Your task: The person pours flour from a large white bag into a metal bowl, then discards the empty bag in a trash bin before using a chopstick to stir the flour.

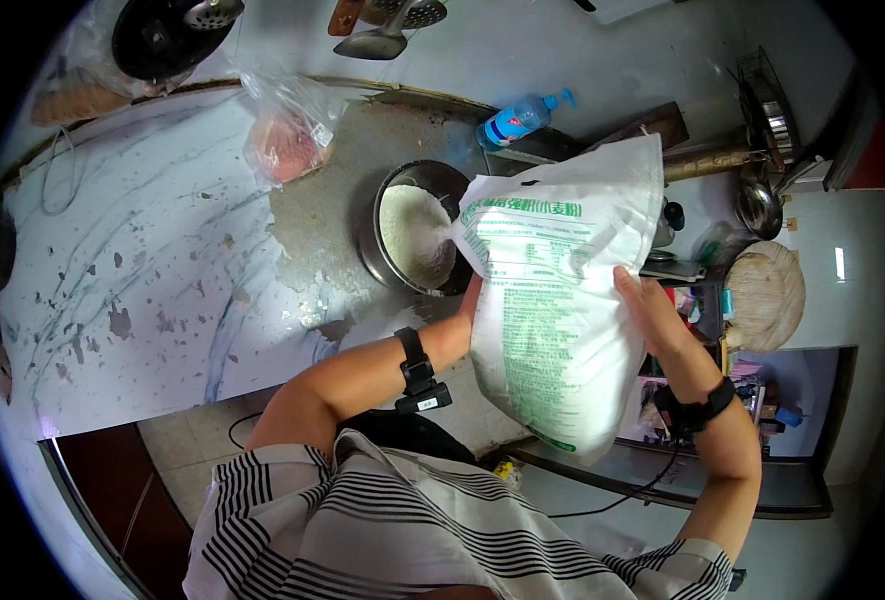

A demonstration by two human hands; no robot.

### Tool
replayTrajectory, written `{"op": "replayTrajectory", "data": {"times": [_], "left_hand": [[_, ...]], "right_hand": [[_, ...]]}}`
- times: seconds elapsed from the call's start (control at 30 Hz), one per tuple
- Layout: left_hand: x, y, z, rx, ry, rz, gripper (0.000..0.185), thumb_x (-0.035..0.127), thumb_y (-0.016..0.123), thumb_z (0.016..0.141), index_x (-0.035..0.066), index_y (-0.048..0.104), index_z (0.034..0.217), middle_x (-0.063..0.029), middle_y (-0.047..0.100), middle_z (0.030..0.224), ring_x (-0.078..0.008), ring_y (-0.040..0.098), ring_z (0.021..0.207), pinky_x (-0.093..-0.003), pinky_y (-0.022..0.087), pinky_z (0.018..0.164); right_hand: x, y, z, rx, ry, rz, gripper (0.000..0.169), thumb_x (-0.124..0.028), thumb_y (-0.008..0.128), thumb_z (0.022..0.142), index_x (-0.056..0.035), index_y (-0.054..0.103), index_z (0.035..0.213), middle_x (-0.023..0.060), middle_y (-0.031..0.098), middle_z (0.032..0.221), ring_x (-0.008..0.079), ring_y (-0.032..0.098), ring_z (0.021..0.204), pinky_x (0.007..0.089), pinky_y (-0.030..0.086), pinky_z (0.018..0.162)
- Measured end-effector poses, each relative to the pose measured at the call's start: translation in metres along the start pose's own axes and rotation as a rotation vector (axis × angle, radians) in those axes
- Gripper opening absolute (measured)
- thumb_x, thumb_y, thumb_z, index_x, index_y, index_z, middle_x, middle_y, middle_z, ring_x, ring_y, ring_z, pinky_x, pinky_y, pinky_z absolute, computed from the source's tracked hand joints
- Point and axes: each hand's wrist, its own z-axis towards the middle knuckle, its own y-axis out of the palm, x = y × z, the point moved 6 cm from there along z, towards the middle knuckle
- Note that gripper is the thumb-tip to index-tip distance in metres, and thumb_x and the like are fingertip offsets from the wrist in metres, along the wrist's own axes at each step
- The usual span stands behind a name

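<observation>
Both my hands hold a large white woven sack [562, 315] with green print, tilted over a metal bowl [371, 251]. White flour-like powder [412, 236] streams from the sack's narrow corner opening and lies heaped in the bowl. My right hand [643, 307] grips the sack's right side, thumb on the front face. On the other side, my left hand [474, 295] supports the sack near its mouth; its fingers are hidden behind the sack. Each wrist wears a black strap with a small device.
The bowl stands on a worn marble-pattern counter [150, 300] with a peeled surface. Behind it are a clear plastic bag [289, 139] with something pinkish inside and a blue pump bottle [517, 121]. Ladles [375, 43] hang above; a round wooden board [766, 296] is at right.
</observation>
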Motion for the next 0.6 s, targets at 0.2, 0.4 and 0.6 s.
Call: {"op": "replayTrajectory", "data": {"times": [0.2,0.4,0.6], "left_hand": [[0.005,0.006,-0.005,0.141,0.244,0.657,0.067,0.055,0.041,0.084,0.001,0.036,0.122,-0.0110,0.050,0.112,-0.0187,0.052,0.098,-0.0317,0.047,0.080],[0.011,-0.014,-0.008,0.314,0.292,1.201,0.063,0.054,0.039,0.086,-0.001,0.045,0.116,-0.0080,0.056,0.102,-0.0163,0.052,0.091,-0.0277,0.043,0.078],[0.013,-0.013,-0.013,0.376,0.218,1.752,0.059,0.051,0.039,0.088,-0.004,0.051,0.106,-0.0134,0.060,0.092,-0.0202,0.056,0.085,-0.0299,0.042,0.075]], "right_hand": [[0.068,-0.005,-0.043,0.244,-0.207,0.257,0.041,-0.032,0.046,0.090,0.0057,0.058,0.098,0.0045,0.059,0.092,0.0089,0.051,0.081,0.0224,0.041,0.072],[0.158,0.019,-0.062,0.377,-0.231,0.434,0.043,-0.032,0.041,0.092,0.0069,0.052,0.106,0.0075,0.056,0.103,0.0136,0.051,0.090,0.0273,0.041,0.079],[0.212,0.063,-0.073,0.534,-0.314,0.755,0.040,-0.028,0.038,0.093,0.0081,0.055,0.099,0.0099,0.057,0.099,0.0152,0.051,0.089,0.0282,0.041,0.078]]}}
